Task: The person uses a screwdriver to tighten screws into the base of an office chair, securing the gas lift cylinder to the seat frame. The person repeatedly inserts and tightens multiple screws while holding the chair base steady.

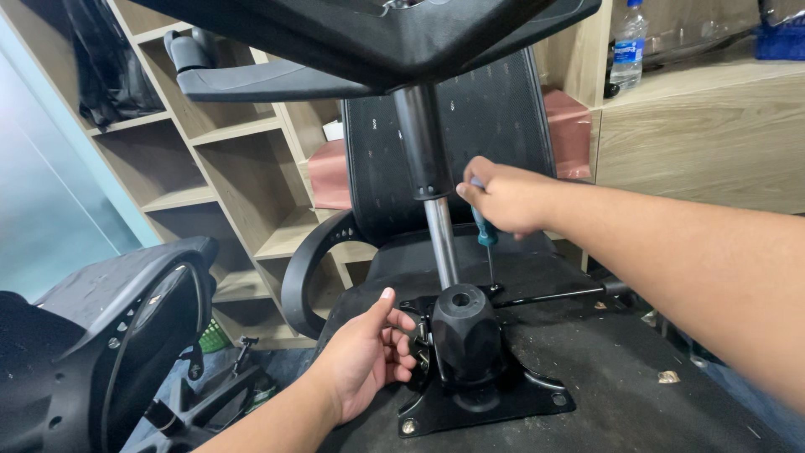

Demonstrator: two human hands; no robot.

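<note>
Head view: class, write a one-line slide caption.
Right hand drives a screwdriver into an upturned chair's tilt mechanism while left hand steadies it.

Two bare hands are showing: one left hand [366,356] and one right hand [503,198]. One teal-handled screwdriver [485,236] is showing, along with one black metal chair mechanism plate [486,394], one shiny steel gas-lift cylinder [439,239], one clear plastic water bottle [627,50], and two curved black plastic armrests [306,273] [251,81].
</note>
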